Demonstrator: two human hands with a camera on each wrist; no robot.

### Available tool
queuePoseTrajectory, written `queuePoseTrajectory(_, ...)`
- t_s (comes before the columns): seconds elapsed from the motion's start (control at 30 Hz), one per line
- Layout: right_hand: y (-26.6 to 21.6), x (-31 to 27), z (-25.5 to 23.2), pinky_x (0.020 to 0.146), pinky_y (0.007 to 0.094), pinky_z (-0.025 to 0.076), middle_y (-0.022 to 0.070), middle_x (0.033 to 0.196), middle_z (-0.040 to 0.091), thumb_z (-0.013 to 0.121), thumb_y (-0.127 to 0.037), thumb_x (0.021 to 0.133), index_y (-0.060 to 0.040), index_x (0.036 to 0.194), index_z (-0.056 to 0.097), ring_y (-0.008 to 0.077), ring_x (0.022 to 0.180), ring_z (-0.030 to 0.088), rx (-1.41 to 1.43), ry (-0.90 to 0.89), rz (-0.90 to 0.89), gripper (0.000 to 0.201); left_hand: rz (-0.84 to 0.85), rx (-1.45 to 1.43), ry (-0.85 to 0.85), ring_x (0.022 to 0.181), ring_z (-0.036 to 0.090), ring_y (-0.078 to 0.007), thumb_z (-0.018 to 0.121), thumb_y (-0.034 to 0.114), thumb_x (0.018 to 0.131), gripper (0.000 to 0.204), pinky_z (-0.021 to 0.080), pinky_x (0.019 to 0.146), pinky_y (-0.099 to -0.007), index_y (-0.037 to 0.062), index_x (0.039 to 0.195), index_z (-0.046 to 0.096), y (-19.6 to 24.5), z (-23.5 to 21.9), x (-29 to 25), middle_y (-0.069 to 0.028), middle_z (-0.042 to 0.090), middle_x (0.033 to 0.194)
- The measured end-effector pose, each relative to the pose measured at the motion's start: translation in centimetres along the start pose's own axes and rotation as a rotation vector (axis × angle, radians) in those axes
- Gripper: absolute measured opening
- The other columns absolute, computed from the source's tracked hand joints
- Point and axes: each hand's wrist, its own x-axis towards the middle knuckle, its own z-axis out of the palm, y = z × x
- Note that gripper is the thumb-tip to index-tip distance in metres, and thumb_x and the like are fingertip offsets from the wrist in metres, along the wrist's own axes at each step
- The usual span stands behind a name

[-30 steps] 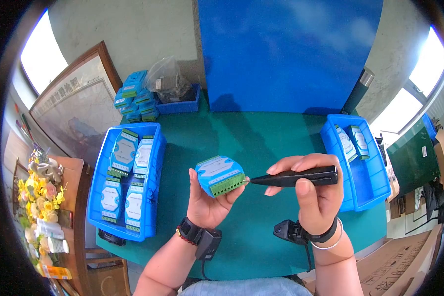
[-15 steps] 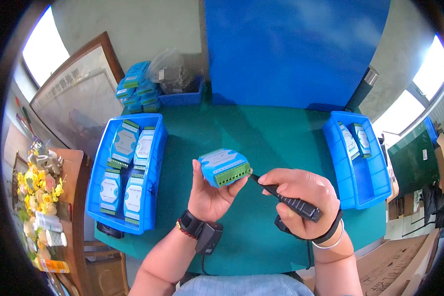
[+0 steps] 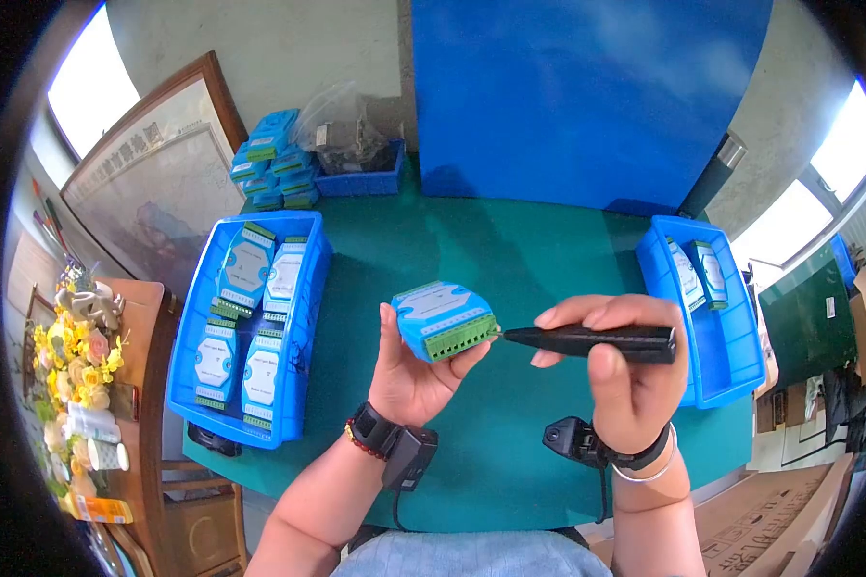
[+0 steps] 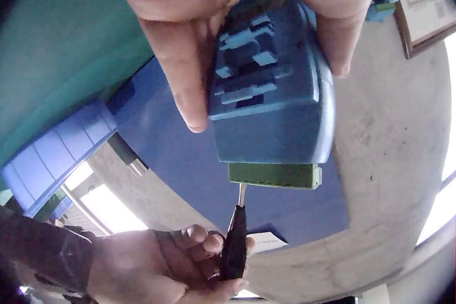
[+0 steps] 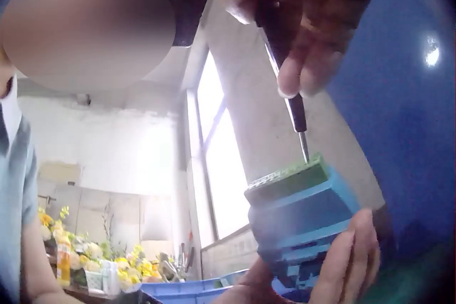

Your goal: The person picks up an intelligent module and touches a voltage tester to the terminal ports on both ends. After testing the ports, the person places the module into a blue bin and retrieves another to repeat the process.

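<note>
Blue module [image 3: 443,310]: smooth moulded plastic, chunky, with cut-off corners and a pale printed label on top; the left wrist view shows raised, clip-like ridges beneath. It is held above the counter [image 3: 510,462], between the two bins.
Green terminal block [image 3: 460,338]: hard plastic strip along one end of the module, a row of small dark openings in its face.
Left hand [image 3: 417,377]: grip spread to the module's width, thumb on one side, fingers on the other, holding it.
Right hand [image 3: 637,389]: grip closed round the screwdriver's handle, thumb against one side.
Screwdriver [image 3: 597,342]: tapered black handle, thin shiny metal shaft; its tip meets the terminal block near the right end.
Left bin [image 3: 303,361]: long blue plastic box with ribbed walls; four labelled modules [image 3: 216,365] lie inside.
Right bin [image 3: 726,361]: similar box, two modules [image 3: 709,274] at its far end.
Far edge: upright blue panel [image 3: 587,106]; at left, stacked modules [image 3: 274,159] and a crumpled clear bag [image 3: 342,125] in a small tray [image 3: 361,183]; at right, a cylindrical flask [image 3: 714,178].
Room: flat green surface separates left hand from left bin and reaches back to the panel; in the head view the right hand overlaps the right bin's wall.
</note>
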Motion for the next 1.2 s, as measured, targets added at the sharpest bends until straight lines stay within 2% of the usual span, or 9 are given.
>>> queuePoseTrajectory(0.03, -0.1, 0.2, -0.2, 0.073, 0.0323, 0.056, 0.0271, 0.099, 0.06, 0.054, -0.006, 0.09, 0.0037, 0.107, 0.041, 0.0249, 0.086, 0.064, -0.005, -0.028, -0.01, 0.024, -0.002, 0.001, -0.006, 0.118, 0.048, -0.0387, 0.049, 0.059, 0.085, 0.071, 0.047, 0.096, -0.0483, 0.006, 0.13, 0.038, 0.0, 0.1, 0.0, -0.0176, 0.048, 0.127)
queuePoseTrajectory(0.13, 0.4, -0.4, -0.1, 0.073, 0.0334, 0.055, 0.0267, 0.099, 0.061, 0.056, -0.007, 0.089, 0.0032, 0.105, 0.044, 0.0259, 0.085, 0.064, -0.025, -0.048, -0.133, 0.023, 0.014, -0.014, 0.015, 0.115, 0.052, -0.037, 0.046, 0.063, 0.085, 0.074, 0.05, 0.092, -0.0436, 0.0021, 0.126, 0.046, -0.1, 0.2, 0.0, -0.0231, 0.053, 0.122)
queuePoseTrajectory(0.27, -0.1, -0.5, -0.2, 0.073, 0.0377, 0.055, 0.0263, 0.099, 0.061, 0.061, -0.008, 0.085, 0.0016, 0.101, 0.048, 0.0261, 0.084, 0.065, -0.019, -0.098, -0.159, 0.022, 0.024, 0.004, 0.025, 0.116, 0.05, -0.0377, 0.045, 0.063, 0.085, 0.074, 0.05, 0.093, -0.0445, 0.0026, 0.127, 0.045, 0.0, -0.1, 0.1, -0.0232, 0.053, 0.123)
queuePoseTrajectory(0.33, 0.0, -0.5, 0.1, 0.071, 0.0368, 0.055, 0.0262, 0.097, 0.061, 0.06, -0.007, 0.086, 0.0022, 0.1, 0.047, 0.0262, 0.085, 0.065, 0.02, -0.049, -0.109, 0.021, 0.029, 0.02, 0.039, 0.117, 0.05, -0.038, 0.045, 0.063, 0.085, 0.074, 0.049, 0.093, -0.0449, 0.0029, 0.128, 0.045, -0.1, -0.1, 0.0, -0.0228, 0.052, 0.123)
queuePoseTrajectory(0.4, 0.7, -0.4, 0.5, 0.071, 0.0353, 0.055, 0.0261, 0.096, 0.061, 0.06, -0.006, 0.086, 0.0024, 0.1, 0.047, 0.0264, 0.085, 0.065, 0.082, 0.02, -0.074, 0.021, 0.014, -0.031, -0.018, 0.118, 0.048, -0.0381, 0.047, 0.058, 0.087, 0.069, 0.048, 0.095, -0.0478, 0.0045, 0.129, 0.039, 0.0, -0.3, 0.0, -0.0199, 0.049, 0.126)
queuePoseTrajectory(0.63, 0.6, -0.2, 0.0, 0.066, 0.0351, 0.055, 0.0196, 0.09, 0.064, 0.066, -0.002, 0.079, 0.0009, 0.099, 0.048, 0.0304, 0.08, 0.067, -0.267, -0.138, -0.178, 0.028, 0.009, -0.019, -0.007, 0.118, 0.049, -0.0362, 0.047, 0.055, 0.088, 0.065, 0.047, 0.097, -0.0488, 0.0053, 0.129, 0.038, -0.2, -0.4, 0.2, -0.0174, 0.049, 0.126)
queuePoseTrajectory(0.73, 0.5, -0.3, 0.1, 0.064, 0.0335, 0.056, 0.0277, 0.095, 0.06, 0.061, -0.014, 0.088, -0.0005, 0.103, 0.042, 0.0265, 0.077, 0.065, -0.328, -0.199, -0.202, 0.027, 0.002, -0.008, 0.001, 0.118, 0.049, -0.0358, 0.047, 0.055, 0.088, 0.064, 0.047, 0.097, -0.0487, 0.0053, 0.128, 0.039, -0.1, -0.5, 0.1, -0.0173, 0.049, 0.126)
queuePoseTrajectory(0.93, 0.1, -0.1, 0.1, 0.065, 0.033, 0.056, 0.0277, 0.095, 0.061, 0.06, -0.013, 0.088, -0.0005, 0.103, 0.044, 0.0252, 0.076, 0.065, -0.395, -0.265, -0.235, 0.025, -0.002, -0.027, 0.011, 0.117, 0.05, -0.0355, 0.048, 0.055, 0.088, 0.064, 0.047, 0.096, -0.0483, 0.0048, 0.127, 0.04, 0.0, -0.7, 0.2, -0.017, 0.05, 0.125)
queuePoseTrajectory(1.2, 0.5, -0.2, 0.0, 0.065, 0.0326, 0.055, 0.027, 0.095, 0.061, 0.06, -0.018, 0.089, -0.0004, 0.102, 0.043, 0.024, 0.073, 0.065, -0.298, -0.175, -0.169, 0.028, -0.003, -0.021, -0.015, 0.116, 0.05, -0.0359, 0.049, 0.055, 0.087, 0.065, 0.048, 0.096, -0.048, 0.0046, 0.127, 0.039, 0.0, -0.6, 0.2, -0.0174, 0.05, 0.124)
